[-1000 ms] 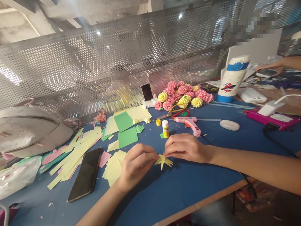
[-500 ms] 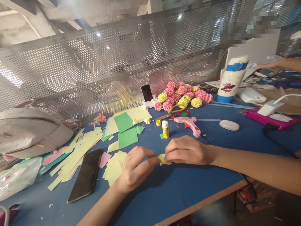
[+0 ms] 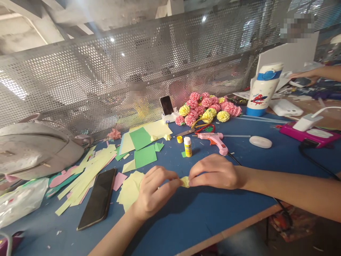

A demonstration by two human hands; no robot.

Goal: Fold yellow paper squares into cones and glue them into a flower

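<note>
Yellow paper (image 3: 185, 182), pinched at one side by left hand (image 3: 156, 190), at the other by right hand (image 3: 214, 172), over blue table (image 3: 170, 227). Next to left hand, pale sheets (image 3: 129, 192); farther left, flat black phone (image 3: 97, 199). Beyond, upright glue stick (image 3: 188, 148), then glue gun (image 3: 217, 140), flowers (image 3: 206, 103), mesh (image 3: 106, 81).

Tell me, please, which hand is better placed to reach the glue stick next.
Probably the right hand: the glue stick stands just beyond it, and the left hand is farther away. Both pinch the yellow paper, so one must let go first.
</note>
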